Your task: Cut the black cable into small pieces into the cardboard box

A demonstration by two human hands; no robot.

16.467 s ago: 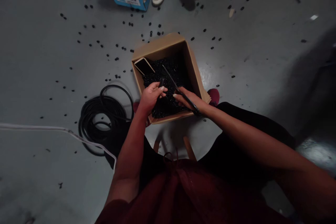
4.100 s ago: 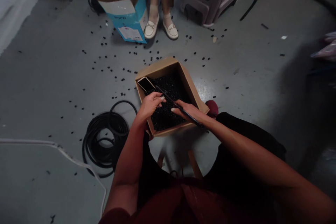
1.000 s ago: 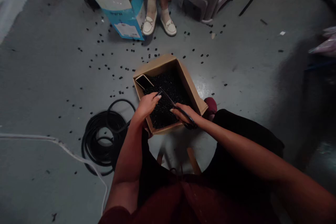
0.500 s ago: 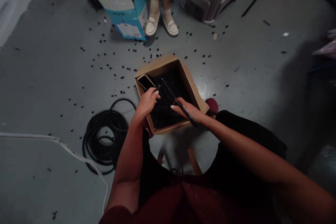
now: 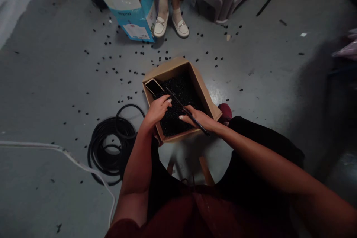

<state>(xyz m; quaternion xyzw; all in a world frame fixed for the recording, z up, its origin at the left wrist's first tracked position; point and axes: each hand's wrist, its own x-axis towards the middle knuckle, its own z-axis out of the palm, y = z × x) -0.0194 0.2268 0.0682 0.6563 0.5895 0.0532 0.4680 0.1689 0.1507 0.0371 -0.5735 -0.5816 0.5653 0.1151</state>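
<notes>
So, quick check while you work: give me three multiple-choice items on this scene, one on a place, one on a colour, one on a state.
1. Where is the phone? A) on the floor B) in the box C) on the stool
2. What colour are the shoes beyond the box? A) white B) red C) blue
3. What is the right hand doing? A) resting on the floor B) hanging empty C) gripping scissors

1 B, it lies on the black pieces inside. 2 A, both shoes show white. 3 C, its fingers close around them.

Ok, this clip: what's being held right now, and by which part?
The right hand grips the black-handled scissors by the handles, the blades pointing forward. Whether the left hand holds anything cannot be told.
</notes>
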